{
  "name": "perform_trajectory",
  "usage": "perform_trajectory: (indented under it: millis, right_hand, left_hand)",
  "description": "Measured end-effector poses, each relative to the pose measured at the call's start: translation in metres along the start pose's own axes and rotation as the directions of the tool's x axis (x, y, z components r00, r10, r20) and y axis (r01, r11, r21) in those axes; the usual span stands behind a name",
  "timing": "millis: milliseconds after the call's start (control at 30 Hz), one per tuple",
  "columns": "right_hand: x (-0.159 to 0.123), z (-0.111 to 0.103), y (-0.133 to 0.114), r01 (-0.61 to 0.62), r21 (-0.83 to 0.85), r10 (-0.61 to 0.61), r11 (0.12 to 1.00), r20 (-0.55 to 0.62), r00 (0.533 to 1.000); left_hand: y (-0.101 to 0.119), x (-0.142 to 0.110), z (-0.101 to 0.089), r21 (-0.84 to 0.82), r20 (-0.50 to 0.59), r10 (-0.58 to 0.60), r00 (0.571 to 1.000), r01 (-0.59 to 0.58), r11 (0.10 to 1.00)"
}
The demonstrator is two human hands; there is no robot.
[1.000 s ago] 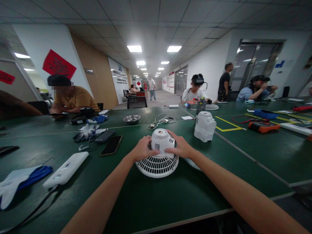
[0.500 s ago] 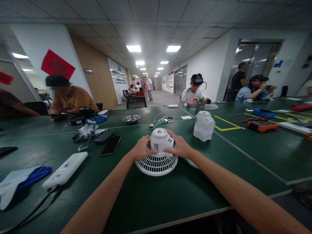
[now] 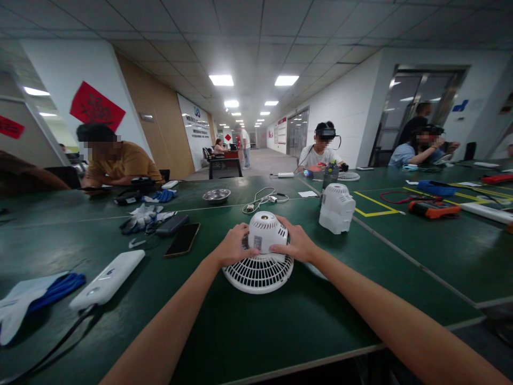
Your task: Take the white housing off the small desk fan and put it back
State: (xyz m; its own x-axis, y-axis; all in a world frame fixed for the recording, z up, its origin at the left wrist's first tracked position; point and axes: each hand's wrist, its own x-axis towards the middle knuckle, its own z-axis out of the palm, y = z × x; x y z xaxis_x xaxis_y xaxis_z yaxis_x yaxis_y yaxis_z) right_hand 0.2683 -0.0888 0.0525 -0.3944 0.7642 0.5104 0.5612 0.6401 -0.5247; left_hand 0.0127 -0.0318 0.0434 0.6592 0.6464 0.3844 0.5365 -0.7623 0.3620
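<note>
A white fan motor housing [image 3: 265, 231] with a label and vent slots sits over a round white fan grille [image 3: 258, 275], which lies on the green table. My left hand [image 3: 234, 245] grips the housing from the left, thumb along its lower front. From the other side, my right hand [image 3: 297, 240] is closed around it, its thumb near the base. The far fingers of both hands are partly hidden behind the housing. Whether the housing is fixed to the grille I cannot tell. Under my right wrist lies a pale flat thing [image 3: 317, 271], mostly covered.
To the right stands a white plastic part [image 3: 337, 209] with a dark bottle [image 3: 330, 175] behind it. Ahead lie a cable [image 3: 265, 199] and a metal bowl [image 3: 216, 195]. On the left are a phone [image 3: 182, 239], a white power bank [image 3: 107, 279] and gloves [image 3: 38, 299]. Several people sit around the table.
Both hands keep their hold on the housing, which looks tilted very slightly differently. The view has shifted a little. A person in dark clothes at the far right has moved rightward.
</note>
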Motion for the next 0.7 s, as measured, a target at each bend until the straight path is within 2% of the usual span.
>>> perform_trajectory:
  millis: [367,700]
  right_hand:
    - [0.0040,-0.0090,-0.0019,-0.009,0.043,0.005,0.999,0.074,0.997]
    - [0.0016,-0.0053,-0.0067,0.010,-0.036,-0.008,0.999,0.043,0.999]
  left_hand:
    - [0.0055,0.0001,-0.0006,0.014,0.008,-0.032,0.999,0.031,0.999]
    - [0.0079,-0.0003,-0.0007,-0.004,-0.007,-0.041,0.999,0.041,0.999]
